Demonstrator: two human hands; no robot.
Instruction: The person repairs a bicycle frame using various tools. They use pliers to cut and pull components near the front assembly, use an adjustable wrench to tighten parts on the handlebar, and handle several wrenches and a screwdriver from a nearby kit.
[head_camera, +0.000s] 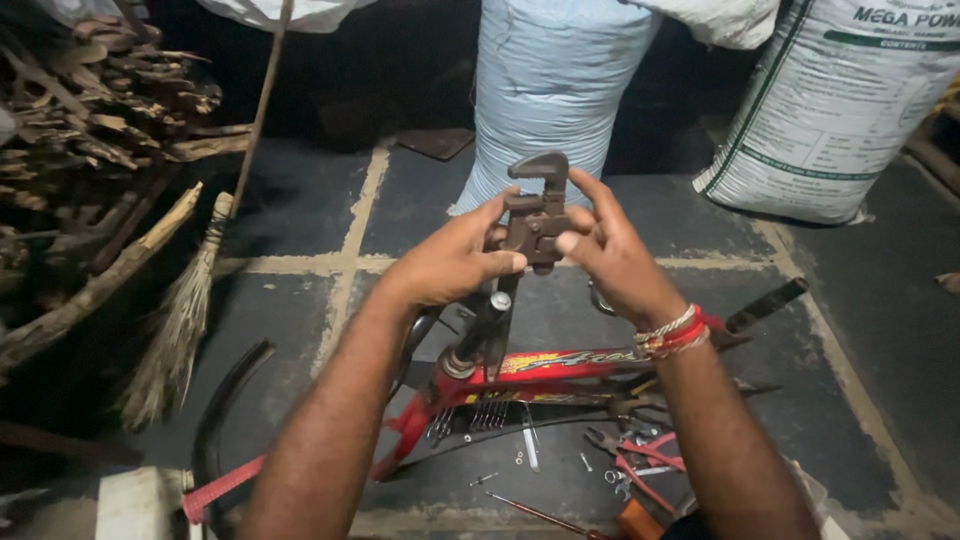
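Both hands, left hand (455, 262) and right hand (608, 250), clasp a rusty pipe wrench (536, 215) held upright (long axis vertical) directly above the red bicycle frame (560, 368).

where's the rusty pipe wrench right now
In the head view, the rusty brown metal pipe wrench is upright at centre, held between the left hand and right hand, above the red bicycle frame.

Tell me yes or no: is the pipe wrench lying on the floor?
No. Both the left hand and the right hand hold the rusty pipe wrench up in the air above the red bicycle frame.
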